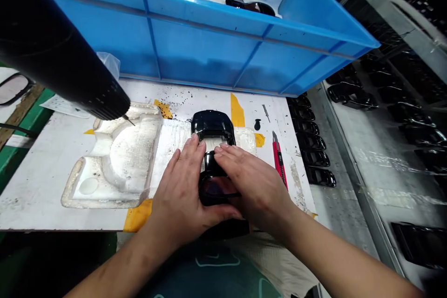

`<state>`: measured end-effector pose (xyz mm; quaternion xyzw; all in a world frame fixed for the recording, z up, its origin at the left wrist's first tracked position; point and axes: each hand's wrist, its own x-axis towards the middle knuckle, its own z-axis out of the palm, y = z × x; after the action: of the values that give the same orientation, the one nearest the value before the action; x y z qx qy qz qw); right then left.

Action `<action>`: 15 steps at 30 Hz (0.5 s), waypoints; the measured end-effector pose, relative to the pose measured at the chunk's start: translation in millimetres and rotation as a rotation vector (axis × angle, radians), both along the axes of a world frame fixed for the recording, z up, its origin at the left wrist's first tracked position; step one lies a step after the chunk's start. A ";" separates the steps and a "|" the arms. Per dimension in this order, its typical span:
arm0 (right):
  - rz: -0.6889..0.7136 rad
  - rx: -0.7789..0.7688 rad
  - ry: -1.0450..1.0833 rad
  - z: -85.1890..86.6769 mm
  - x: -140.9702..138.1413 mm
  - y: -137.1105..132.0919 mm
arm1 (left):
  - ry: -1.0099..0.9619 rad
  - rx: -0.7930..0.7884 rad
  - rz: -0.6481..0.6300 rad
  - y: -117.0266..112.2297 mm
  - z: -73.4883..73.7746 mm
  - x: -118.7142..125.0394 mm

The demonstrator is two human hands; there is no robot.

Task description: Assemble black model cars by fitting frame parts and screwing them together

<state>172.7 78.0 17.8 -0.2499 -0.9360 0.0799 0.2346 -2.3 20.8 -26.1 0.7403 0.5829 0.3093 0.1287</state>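
A glossy black model car body [213,123] lies on the white work surface, its far end pointing at the blue crate. My left hand [183,191] grips its left side, fingers along the edge and thumb across the near part. From the right, my right hand [256,177] closes over the middle, fingertips on a black piece [210,163] in the body's opening. A dark, shiny window-like panel [218,186] shows between the hands. My palms hide much of the near end.
A black electric screwdriver [101,88] hangs at upper left above a white foam tray [78,179]. A blue crate [206,51] with car parts stands behind. To the right lie a red utility knife [278,160] and rows of black car bodies [316,158].
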 end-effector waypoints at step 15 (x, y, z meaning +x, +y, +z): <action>-0.038 0.052 0.083 -8.9 -3.6 0.1 | -0.038 -0.032 -0.020 2.1 -2.0 -2.5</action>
<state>169.0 78.1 9.0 -0.2580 -0.9223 0.0613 0.2811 -4.8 22.9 -28.1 0.7379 0.5777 0.3128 0.1545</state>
